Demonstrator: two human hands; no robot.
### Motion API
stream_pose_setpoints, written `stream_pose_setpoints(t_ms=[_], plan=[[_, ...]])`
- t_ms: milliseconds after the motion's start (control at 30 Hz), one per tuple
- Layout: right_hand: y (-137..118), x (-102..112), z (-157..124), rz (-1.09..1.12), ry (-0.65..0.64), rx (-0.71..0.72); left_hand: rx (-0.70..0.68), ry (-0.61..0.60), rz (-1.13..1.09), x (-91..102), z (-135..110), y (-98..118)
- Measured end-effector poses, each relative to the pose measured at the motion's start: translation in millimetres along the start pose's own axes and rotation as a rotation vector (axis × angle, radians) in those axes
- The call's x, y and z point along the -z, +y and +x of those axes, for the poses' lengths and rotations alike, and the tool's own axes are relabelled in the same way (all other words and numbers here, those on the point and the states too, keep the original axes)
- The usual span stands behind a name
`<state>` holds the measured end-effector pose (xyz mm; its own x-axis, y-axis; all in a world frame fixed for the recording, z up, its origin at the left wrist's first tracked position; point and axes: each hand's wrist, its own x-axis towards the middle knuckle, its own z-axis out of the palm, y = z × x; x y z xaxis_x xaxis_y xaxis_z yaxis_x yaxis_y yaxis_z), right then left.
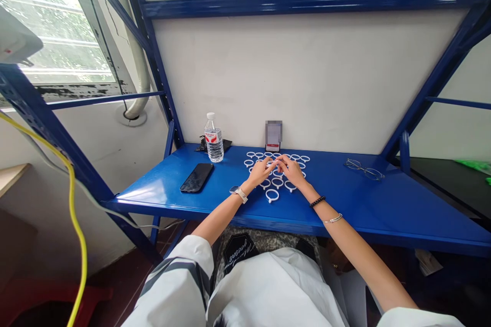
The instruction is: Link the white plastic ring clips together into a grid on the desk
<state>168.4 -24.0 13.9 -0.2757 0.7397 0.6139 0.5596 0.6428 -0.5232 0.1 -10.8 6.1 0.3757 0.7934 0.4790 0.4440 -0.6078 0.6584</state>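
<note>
Several white rings, each with a small tab like a curtain ring (271, 200), lie flat in a cluster on the blue table (326, 204). The cluster is wide at the back and comes to a point near the front. Over its middle, my left hand (261, 171) and my right hand (293, 172) meet at the fingertips. The fingers of both look closed in a pinch. Whatever is between them is too small to make out, and the hands cover some of the rings.
Left of the rings are a black phone (197, 178) and a water bottle (215, 145), with a dark item (227, 145) behind it. A second phone (273, 137) leans on the back wall. Eyeglasses (362, 168) rest at right. A yellow cable (72, 199) hangs at far left.
</note>
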Motion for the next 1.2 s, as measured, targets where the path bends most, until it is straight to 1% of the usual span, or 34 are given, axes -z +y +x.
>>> stream_pose_setpoints(t_ms=[467, 767, 1200], plan=[[-2.1, 1.9, -0.1, -0.006, 0.003, -0.003, -0.001, -0.007, 0.068, 0.7, -0.4, 1.1], [-5.2, 1.3, -0.6, 0.012, -0.012, -0.006, 0.000, 0.012, 0.012, 0.4, 0.2, -0.9], [0.1, -0.8, -0.3, 0.002, -0.018, 0.003, 0.008, 0.025, 0.026, 0.8, -0.4, 0.0]])
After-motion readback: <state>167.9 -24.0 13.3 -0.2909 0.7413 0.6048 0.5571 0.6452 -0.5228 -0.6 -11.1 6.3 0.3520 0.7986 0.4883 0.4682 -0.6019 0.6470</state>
